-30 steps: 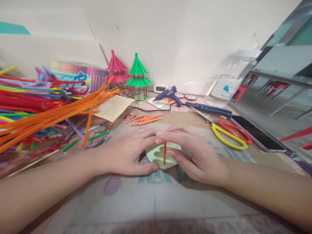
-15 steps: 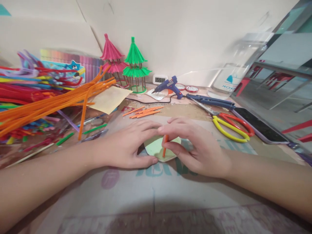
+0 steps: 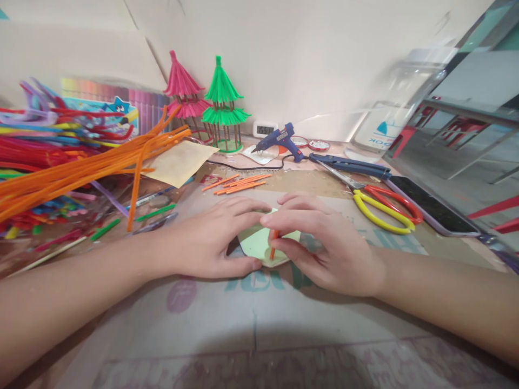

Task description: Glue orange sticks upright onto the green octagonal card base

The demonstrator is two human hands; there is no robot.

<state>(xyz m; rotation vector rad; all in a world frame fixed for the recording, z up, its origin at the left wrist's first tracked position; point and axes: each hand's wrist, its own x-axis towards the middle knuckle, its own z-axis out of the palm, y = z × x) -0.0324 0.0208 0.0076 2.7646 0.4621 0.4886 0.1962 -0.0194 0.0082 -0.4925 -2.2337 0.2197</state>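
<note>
We pinch a slim, straight orange stick (image 3: pixel 273 250) between the thumb and forefinger of our right hand (image 3: pixel 326 243); it stands nearly upright at the near side of a flat, pale green piece (image 3: pixel 255 239), its top hidden by our fingers. Our left hand (image 3: pixel 206 236) curves around the piece's left side, thumb spread from the other fingers. On the far surface (image 3: pixel 316 188) lie similar orange sticks (image 3: pixel 244 185).
</note>
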